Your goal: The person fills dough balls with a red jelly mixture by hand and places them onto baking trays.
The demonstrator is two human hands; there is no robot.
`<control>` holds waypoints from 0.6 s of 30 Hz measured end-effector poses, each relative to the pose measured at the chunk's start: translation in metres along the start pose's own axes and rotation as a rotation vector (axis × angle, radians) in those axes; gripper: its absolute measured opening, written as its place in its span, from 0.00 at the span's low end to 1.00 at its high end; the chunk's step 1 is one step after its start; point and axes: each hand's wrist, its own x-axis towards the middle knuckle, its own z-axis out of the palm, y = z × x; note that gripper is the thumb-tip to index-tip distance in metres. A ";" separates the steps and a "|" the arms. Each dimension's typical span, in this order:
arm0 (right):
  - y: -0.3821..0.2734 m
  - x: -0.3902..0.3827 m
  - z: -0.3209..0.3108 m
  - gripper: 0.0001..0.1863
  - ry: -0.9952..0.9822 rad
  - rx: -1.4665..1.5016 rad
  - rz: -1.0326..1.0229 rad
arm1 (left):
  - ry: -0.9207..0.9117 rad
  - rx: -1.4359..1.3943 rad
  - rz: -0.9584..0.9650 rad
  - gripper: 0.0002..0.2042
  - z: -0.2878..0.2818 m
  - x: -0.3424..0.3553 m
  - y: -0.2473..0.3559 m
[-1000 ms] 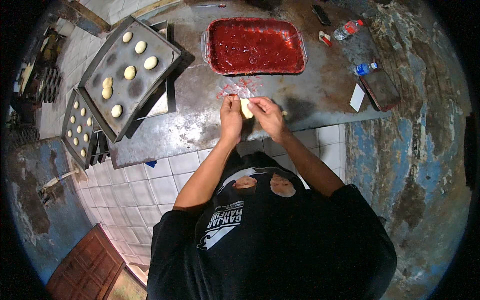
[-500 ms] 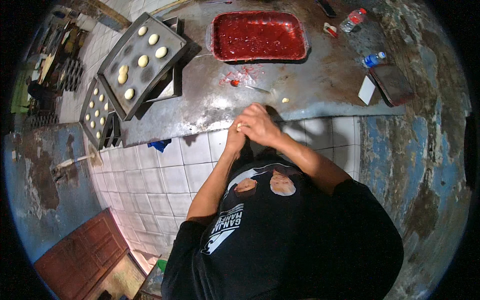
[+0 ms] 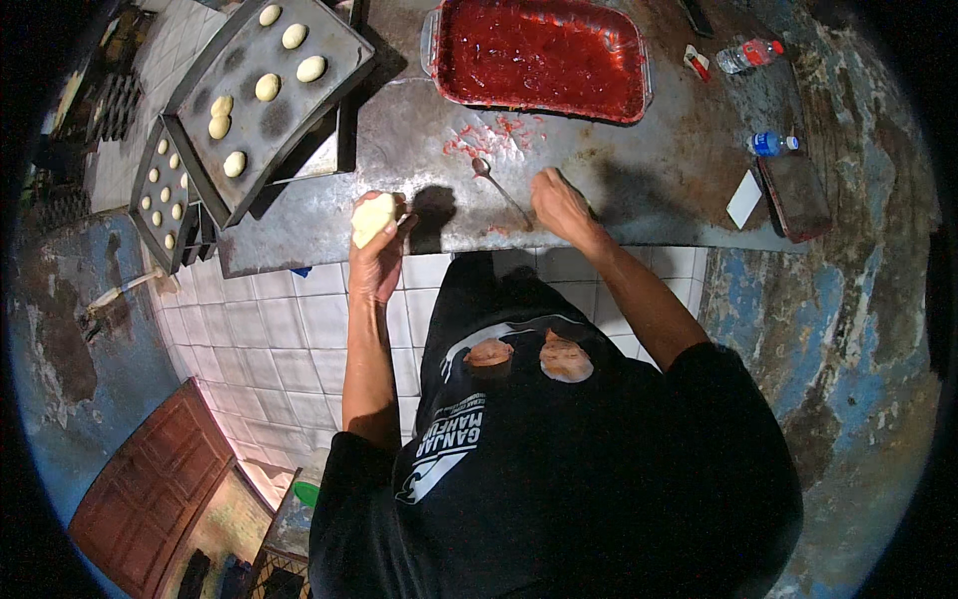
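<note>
Several dough balls (image 3: pixel 156 218) occupy the lower tray (image 3: pixel 176 190), at nine o'clock from the midpoint between the hands. At ten o'clock, the upper tray (image 3: pixel 244 70) carries seven more, two of them touching.

The worker's left hand (image 3: pixel 377 255) is at about eight o'clock, cupped around a pale dough piece (image 3: pixel 373 220), with the thumb against its near side. The dough sits up in the fingers, by the front edge of the steel table (image 3: pixel 639 160). For sound handling, as I judge it, support the dough from below and limit thumb pressure; a hard squeeze may dent or tear it.

Red smears (image 3: pixel 499 135) mark the tabletop at twelve o'clock. Near the centre, a metal teaspoon (image 3: pixel 502 190) lies with its bowl pointing away from the worker. At one o'clock, a glass baking dish (image 3: pixel 428 45) contains glossy red filling (image 3: pixel 539 55).

The right hand (image 3: pixel 559 205), at three o'clock, is beside the spoon handle, fingers curled inward. From where I stand, I cannot tell whether they pinch anything. Keep its fingertips clean; red residue could mark the pale dough.
</note>
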 end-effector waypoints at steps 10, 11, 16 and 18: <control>-0.051 -0.002 0.042 0.10 -0.034 -0.130 0.139 | 0.086 0.144 0.037 0.32 0.011 -0.033 -0.003; -0.055 0.001 0.032 0.10 -0.067 -0.134 0.142 | 0.074 0.188 0.059 0.32 0.009 -0.038 -0.004; -0.027 0.000 0.018 0.13 0.089 0.032 0.105 | 0.104 0.307 0.154 0.30 0.001 -0.062 -0.012; -0.010 0.004 0.011 0.12 0.154 0.127 0.171 | 0.125 0.295 0.133 0.26 -0.002 -0.064 -0.019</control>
